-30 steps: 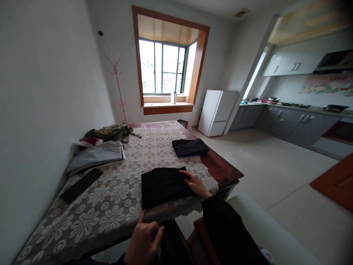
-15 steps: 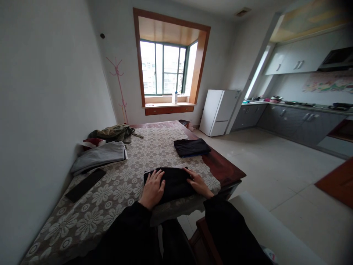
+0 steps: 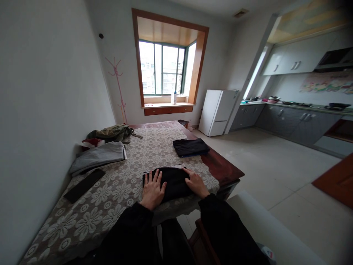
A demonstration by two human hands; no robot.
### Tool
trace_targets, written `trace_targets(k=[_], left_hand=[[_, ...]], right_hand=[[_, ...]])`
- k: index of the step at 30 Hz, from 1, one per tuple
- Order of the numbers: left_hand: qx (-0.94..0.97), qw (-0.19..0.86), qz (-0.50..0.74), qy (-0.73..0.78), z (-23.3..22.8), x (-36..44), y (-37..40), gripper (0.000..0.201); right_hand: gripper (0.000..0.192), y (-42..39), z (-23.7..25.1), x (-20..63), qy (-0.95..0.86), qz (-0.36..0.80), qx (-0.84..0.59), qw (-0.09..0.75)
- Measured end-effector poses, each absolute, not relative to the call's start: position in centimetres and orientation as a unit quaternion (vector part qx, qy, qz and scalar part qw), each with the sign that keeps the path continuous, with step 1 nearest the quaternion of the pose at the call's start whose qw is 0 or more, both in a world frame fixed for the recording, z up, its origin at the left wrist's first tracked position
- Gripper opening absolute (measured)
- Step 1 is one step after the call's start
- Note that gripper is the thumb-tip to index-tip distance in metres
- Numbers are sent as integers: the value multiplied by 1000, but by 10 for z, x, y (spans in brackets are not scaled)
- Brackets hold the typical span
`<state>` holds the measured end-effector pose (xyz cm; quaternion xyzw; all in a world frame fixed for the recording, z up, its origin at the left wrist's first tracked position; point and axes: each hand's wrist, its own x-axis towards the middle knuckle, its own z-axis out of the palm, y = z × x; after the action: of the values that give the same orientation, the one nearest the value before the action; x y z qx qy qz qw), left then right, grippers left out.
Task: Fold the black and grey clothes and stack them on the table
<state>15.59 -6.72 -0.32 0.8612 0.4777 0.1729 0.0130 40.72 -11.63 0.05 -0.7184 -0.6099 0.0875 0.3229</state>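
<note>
A folded black garment (image 3: 175, 181) lies near the front edge of a table covered by a lace flower-pattern cloth (image 3: 116, 198). My left hand (image 3: 153, 189) rests flat on the garment's left part, fingers spread. My right hand (image 3: 196, 183) lies on its right edge, fingers bent against the fabric. Both sleeves are black.
Farther back on the table lie another folded black garment (image 3: 191, 147), a folded grey garment (image 3: 98, 156), an olive jacket (image 3: 113, 133) and a flat black item (image 3: 82, 185). A white fridge (image 3: 217, 112), kitchen counter (image 3: 289, 117), window and pink coat stand (image 3: 119, 88) stand beyond.
My left hand rose from my lap onto the black garment. The garment has gone from a wider flat shape to a smaller fold. The right hand stayed at its right edge.
</note>
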Motion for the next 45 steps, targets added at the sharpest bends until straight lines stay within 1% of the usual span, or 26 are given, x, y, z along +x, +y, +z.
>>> trace_targets(k=[3, 5, 8, 11, 15, 24, 34, 41, 45], left_hand=[[862, 11, 166, 479, -2, 157, -68, 61], [863, 5, 167, 477, -2, 157, -68, 61], [863, -6, 174, 474, -2, 157, -69, 60], [865, -10, 169, 473, -2, 157, -69, 59], [866, -6, 164, 472, -1, 156, -70, 59], [870, 5, 167, 464, 1, 151, -73, 58], [885, -19, 182, 427, -9, 118, -107, 55], [893, -28, 178, 412, -10, 100, -122, 57], [895, -36, 182, 405, -18, 92, -129, 61]], right_hand=[[75, -114, 13, 381, -624, -13, -731, 276], [69, -110, 20, 360, -658, -35, -706, 261], [57, -105, 19, 334, -708, -18, -667, 231], [56, -105, 9, 324, -730, 4, -654, 197], [56, -107, 2, 331, -742, 1, -648, 174], [56, -109, 4, 337, -749, -15, -639, 176], [56, -109, 2, 336, -748, -23, -639, 178], [56, -109, 1, 336, -750, -25, -636, 181], [55, -109, 1, 336, -750, -27, -634, 185]])
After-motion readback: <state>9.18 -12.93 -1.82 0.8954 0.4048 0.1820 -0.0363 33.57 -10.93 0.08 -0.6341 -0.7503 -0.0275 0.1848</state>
